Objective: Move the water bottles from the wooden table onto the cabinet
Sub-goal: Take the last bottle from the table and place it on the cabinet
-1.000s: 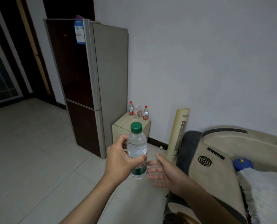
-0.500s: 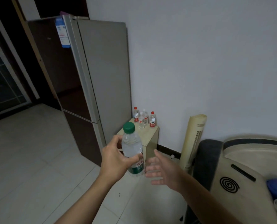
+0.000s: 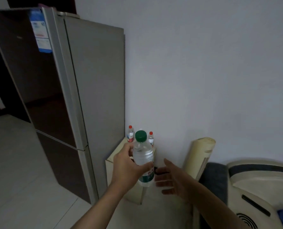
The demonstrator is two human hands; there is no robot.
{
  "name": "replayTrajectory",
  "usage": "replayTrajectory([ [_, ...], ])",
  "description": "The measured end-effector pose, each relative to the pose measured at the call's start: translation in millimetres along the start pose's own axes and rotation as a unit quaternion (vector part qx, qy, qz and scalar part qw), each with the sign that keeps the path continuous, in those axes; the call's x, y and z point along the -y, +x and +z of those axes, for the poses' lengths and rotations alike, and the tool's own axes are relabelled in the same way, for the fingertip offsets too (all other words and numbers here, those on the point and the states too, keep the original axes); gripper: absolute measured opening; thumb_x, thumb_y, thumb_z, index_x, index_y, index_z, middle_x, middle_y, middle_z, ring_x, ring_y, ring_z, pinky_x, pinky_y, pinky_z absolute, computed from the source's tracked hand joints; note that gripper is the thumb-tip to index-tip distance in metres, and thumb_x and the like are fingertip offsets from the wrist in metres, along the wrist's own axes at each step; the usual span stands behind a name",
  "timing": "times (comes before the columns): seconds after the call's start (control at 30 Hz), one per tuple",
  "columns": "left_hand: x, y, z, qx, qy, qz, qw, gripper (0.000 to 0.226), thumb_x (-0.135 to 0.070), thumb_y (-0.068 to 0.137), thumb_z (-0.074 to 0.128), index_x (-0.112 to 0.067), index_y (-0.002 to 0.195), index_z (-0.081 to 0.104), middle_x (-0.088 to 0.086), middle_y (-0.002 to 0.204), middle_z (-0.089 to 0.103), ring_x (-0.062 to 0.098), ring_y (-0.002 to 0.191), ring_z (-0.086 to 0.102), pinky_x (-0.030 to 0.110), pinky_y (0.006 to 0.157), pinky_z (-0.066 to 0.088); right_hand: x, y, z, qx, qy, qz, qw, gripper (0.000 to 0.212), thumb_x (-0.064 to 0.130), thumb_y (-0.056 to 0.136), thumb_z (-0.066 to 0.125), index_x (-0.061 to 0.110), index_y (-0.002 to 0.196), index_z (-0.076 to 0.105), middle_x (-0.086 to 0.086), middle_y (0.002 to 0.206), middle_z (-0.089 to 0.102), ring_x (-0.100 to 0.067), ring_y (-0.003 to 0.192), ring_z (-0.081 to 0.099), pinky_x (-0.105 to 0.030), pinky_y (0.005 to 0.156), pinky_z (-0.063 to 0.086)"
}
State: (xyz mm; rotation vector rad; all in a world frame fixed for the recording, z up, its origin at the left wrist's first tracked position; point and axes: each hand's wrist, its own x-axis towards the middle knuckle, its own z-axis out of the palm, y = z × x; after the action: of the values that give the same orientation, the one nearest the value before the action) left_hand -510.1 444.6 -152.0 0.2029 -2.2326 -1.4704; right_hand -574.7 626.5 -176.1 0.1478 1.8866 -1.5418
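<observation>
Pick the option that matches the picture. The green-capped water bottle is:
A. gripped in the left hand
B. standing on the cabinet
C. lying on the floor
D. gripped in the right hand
A: the left hand is wrapped round the green-capped water bottle, holding it upright in the air in front of the cabinet, while the right hand is open beside it and holds nothing.

Left hand carrying bottle, cabinet ahead.
Left hand (image 3: 127, 169) grips green-capped bottle (image 3: 143, 158) upright; right hand (image 3: 173, 179) open just beside it. Two red-capped bottles (image 3: 130, 133) on cabinet (image 3: 114, 156), between fridge (image 3: 81, 90) and fan (image 3: 198, 156).
</observation>
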Motion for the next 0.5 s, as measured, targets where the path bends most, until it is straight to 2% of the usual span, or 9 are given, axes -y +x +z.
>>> replayTrajectory([
  [0.1, 13.4, 41.2, -4.5, 0.010, -0.011, 0.020, 1.000, 0.057, -0.029, 0.059, 0.093, -0.028, 0.104, 0.058, -0.019, 0.097, 0.065, -0.010, 0.087, 0.063, 0.008, 0.067, 0.052, 17.8, 31.7, 5.1, -0.010, 0.021, 0.001, 1.000, 0.063, 0.065, 0.095, 0.037, 0.013, 0.119, 0.064, -0.015, 0.115, 0.070, -0.030, 0.106, 0.068, -0.044, 0.091, 0.055],
  [0.27, 37.6, 84.7, -5.5, 0.025, -0.019, 0.051, 0.998, 0.057, -0.038, 0.060, 0.089, -0.027, 0.105, 0.055, -0.025, 0.098, 0.061, -0.013, 0.090, 0.063, 0.007, 0.069, 0.052, 31.5, 76.9, 8.3, 0.003, 0.063, 0.011, 0.998, 0.066, 0.065, 0.095, 0.039, 0.011, 0.121, 0.064, -0.019, 0.120, 0.067, -0.033, 0.108, 0.066, -0.045, 0.092, 0.054],
  [0.4, 64.2, 124.1, 0.0, 0.027, -0.017, 0.037, 0.999, 0.057, -0.044, 0.057, 0.087, -0.027, 0.103, 0.057, -0.023, 0.096, 0.064, -0.011, 0.092, 0.063, 0.010, 0.066, 0.054, 52.8, 120.7, 9.1, -0.006, 0.070, 0.035, 0.997, 0.064, 0.063, 0.096, 0.038, 0.010, 0.119, 0.065, -0.016, 0.113, 0.070, -0.029, 0.098, 0.068, -0.044, 0.089, 0.053],
  [0.5, 81.6, 156.7, 10.2, 0.024, 0.003, 0.015, 1.000, 0.055, -0.033, 0.058, 0.092, -0.030, 0.100, 0.055, -0.023, 0.094, 0.063, -0.011, 0.087, 0.063, 0.008, 0.064, 0.052, 67.6, 155.8, 6.4, 0.004, 0.054, 0.036, 0.998, 0.062, 0.062, 0.098, 0.035, 0.011, 0.119, 0.064, -0.015, 0.116, 0.069, -0.028, 0.102, 0.067, -0.044, 0.093, 0.051],
])
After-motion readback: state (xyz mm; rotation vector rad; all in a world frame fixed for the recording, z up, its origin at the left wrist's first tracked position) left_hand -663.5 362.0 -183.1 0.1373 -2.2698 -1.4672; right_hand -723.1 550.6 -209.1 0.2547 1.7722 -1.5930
